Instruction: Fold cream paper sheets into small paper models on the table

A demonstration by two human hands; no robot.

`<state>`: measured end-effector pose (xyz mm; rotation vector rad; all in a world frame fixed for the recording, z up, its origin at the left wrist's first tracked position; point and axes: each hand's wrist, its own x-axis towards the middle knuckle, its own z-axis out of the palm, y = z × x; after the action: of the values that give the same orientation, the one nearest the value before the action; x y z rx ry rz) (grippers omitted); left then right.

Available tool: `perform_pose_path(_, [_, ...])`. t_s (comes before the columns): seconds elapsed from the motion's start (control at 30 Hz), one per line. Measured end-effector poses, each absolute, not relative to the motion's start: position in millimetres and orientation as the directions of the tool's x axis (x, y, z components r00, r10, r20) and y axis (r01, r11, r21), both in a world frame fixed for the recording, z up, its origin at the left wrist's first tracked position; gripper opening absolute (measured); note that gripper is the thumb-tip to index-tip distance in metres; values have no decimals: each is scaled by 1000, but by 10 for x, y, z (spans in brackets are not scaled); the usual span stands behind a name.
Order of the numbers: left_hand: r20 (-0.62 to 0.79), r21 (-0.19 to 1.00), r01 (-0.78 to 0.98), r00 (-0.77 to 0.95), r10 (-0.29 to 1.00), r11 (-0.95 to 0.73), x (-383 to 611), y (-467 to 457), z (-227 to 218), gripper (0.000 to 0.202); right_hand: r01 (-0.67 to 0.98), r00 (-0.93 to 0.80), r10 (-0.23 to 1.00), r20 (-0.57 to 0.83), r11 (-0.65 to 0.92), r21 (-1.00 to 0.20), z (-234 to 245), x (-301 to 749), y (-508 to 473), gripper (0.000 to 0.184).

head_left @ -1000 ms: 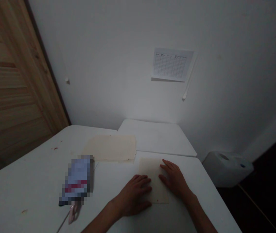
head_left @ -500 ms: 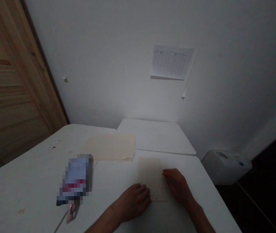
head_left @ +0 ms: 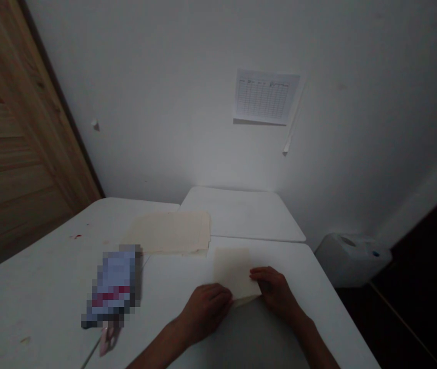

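Observation:
A cream sheet of paper [head_left: 232,271] lies on the white table in front of me, its near edge lifted and bent upward. My left hand [head_left: 209,310] is closed at the near left corner, its fingers curled over the paper's edge. At the right edge, my right hand [head_left: 274,287] pinches the paper between thumb and fingers. Both thumbs are mostly hidden. Farther back on the left rests a stack of larger cream paper sheets [head_left: 176,233], apart from my hands.
A blurred pale-blue item with a red band [head_left: 113,282] lies on the left, with a pink loop [head_left: 106,338] beside it. The white tables [head_left: 257,218] meet at seams before the wall. A printed sheet [head_left: 266,97] hangs there; a white plastic container [head_left: 351,259] stands right.
The near edge of the paper has come up and away from me, with both hands holding it. My left hand has moved slightly forward. The whole view has shifted a little.

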<state>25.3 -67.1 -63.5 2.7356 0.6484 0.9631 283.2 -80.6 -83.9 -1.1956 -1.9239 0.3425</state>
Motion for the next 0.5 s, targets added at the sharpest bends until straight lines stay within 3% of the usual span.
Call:
perform_pose_path(0.13, [603, 347, 312, 648, 465, -884, 191, -694, -656, 18, 611, -179, 831, 527, 514, -602, -868, 2828, -779, 29])
perform_pose_path(0.27, [698, 449, 336, 447, 560, -828, 80, -662, -684, 35, 595, -81, 844, 530, 468, -654, -872, 2841, -780, 30])
perform_pose_path(0.37, [631, 626, 287, 361, 687, -725, 51, -579, -636, 38, 557, -9, 865, 502, 421, -715, -847, 2851, -792, 31])
perform_pose_path(0.5, [514, 774, 241, 301, 803, -586, 75, -479, -534, 27, 461, 21, 874, 485, 422, -780, -813, 2850, -790, 23])
